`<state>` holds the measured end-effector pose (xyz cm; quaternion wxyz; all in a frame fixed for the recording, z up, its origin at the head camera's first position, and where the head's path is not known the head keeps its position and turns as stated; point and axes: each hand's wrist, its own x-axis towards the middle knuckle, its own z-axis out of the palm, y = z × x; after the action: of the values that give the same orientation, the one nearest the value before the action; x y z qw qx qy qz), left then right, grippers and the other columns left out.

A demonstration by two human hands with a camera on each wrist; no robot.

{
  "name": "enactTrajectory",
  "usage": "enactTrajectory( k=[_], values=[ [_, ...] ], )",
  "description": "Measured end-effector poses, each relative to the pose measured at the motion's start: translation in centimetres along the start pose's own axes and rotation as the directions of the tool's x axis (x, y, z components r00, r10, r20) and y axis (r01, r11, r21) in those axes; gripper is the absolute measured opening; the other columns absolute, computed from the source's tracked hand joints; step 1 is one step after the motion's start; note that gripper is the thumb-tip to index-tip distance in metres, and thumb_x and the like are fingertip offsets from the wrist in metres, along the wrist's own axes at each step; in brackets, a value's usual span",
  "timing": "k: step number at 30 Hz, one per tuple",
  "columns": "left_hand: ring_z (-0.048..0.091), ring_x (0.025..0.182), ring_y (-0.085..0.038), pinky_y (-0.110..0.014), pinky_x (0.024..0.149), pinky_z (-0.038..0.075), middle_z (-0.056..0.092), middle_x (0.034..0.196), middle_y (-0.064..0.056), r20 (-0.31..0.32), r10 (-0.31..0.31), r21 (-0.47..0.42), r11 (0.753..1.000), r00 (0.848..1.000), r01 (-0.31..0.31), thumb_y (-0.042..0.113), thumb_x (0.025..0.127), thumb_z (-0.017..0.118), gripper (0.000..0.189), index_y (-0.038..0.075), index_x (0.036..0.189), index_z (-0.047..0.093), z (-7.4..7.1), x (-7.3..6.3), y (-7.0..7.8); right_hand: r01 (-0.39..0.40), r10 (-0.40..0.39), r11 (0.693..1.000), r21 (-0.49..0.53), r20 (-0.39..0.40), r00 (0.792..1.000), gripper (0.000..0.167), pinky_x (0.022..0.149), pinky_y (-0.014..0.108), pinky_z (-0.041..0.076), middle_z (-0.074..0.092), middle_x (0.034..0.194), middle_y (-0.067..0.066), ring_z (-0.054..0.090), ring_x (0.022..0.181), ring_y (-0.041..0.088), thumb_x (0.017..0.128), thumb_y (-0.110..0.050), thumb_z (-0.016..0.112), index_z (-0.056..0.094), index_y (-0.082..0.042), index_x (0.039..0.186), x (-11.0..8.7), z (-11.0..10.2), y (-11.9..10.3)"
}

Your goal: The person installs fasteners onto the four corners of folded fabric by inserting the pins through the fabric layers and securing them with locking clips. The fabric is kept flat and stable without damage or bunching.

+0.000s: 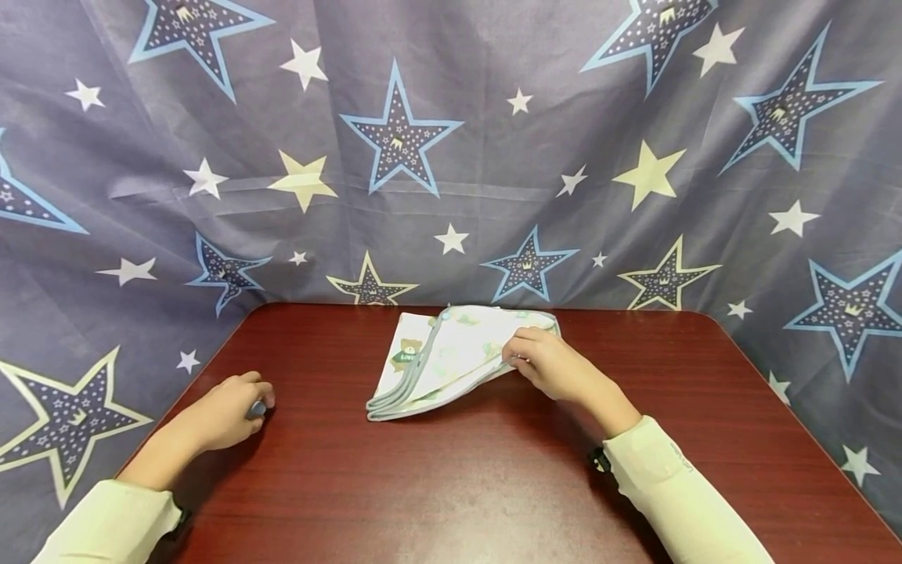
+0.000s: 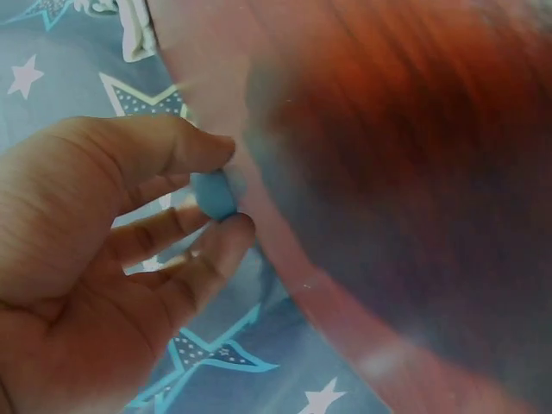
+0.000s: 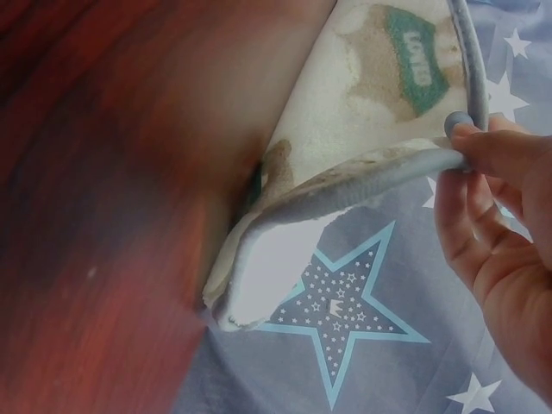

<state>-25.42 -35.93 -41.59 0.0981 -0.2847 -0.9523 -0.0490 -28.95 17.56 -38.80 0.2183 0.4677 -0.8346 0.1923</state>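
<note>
A folded white bear-print cloth point(image 1: 458, 352) with grey-blue piped edges lies near the back of the table. My right hand point(image 1: 550, 364) pinches its right-hand edge and lifts it, so the cloth stands up from the table there. In the right wrist view, the thumb and fingers point(image 3: 483, 159) grip the piping, and a small grey-blue round piece point(image 3: 457, 122) shows beside the thumb. Away to the left, my left hand point(image 1: 225, 411) pinches a small rounded blue piece point(image 2: 214, 194) between thumb and fingers, over the table's left edge area.
The red-brown wooden table point(image 1: 451, 486) has rounded back corners. A grey star-patterned curtain point(image 1: 479, 219) hangs right behind it and along both sides. Dark bands show at both wrists, under pale sleeves point(image 1: 116, 521).
</note>
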Motion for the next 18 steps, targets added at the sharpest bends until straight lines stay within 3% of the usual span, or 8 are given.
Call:
enactTrajectory(
  k=[9, 14, 18],
  values=[
    [0.054, 0.075, -0.021, -0.039, 0.065, 0.046, 0.055, 0.087, 0.002, -0.03, 0.06, -0.008, 0.998, 0.998, -0.06, 0.001, 0.068, 0.081, 0.027, 0.014, 0.086, 0.066, -0.9, 2.7, 1.4, 0.009, -0.009, 1.0, 0.002, -0.005, 1.0, 0.014, 0.079, 0.034, 0.052, 0.062, 0.088, 0.0, 0.06, 0.085, 0.015, 0.089, 0.005, 0.072, 0.068, -0.008, 0.091, 0.1, 0.0, -0.1],
    [0.055, 0.076, -0.021, -0.041, 0.067, 0.047, 0.055, 0.086, 0.002, -0.042, 0.13, -0.015, 0.991, 0.991, -0.13, 0.001, 0.068, 0.08, 0.026, 0.014, 0.085, 0.066, -1.2, 5.0, 2.8, 0.002, -0.002, 1.0, 0.008, -0.001, 1.0, 0.014, 0.079, 0.034, 0.052, 0.062, 0.088, 0.0, 0.06, 0.085, 0.015, 0.089, 0.005, 0.073, 0.069, -0.008, 0.09, 0.1, 0.0, -0.2],
    [0.055, 0.077, -0.022, -0.041, 0.069, 0.047, 0.055, 0.086, 0.001, -0.066, 0.14, -0.035, 0.989, 0.988, -0.143, 0.001, 0.069, 0.078, 0.025, 0.015, 0.087, 0.066, -1.7, 7.3, 4.2, -0.003, 0.003, 1.0, 0.011, 0.002, 1.0, 0.014, 0.08, 0.034, 0.052, 0.062, 0.088, 0.0, 0.06, 0.085, 0.015, 0.088, 0.005, 0.073, 0.069, -0.008, 0.091, 0.1, 0.2, -0.2]
  ],
)
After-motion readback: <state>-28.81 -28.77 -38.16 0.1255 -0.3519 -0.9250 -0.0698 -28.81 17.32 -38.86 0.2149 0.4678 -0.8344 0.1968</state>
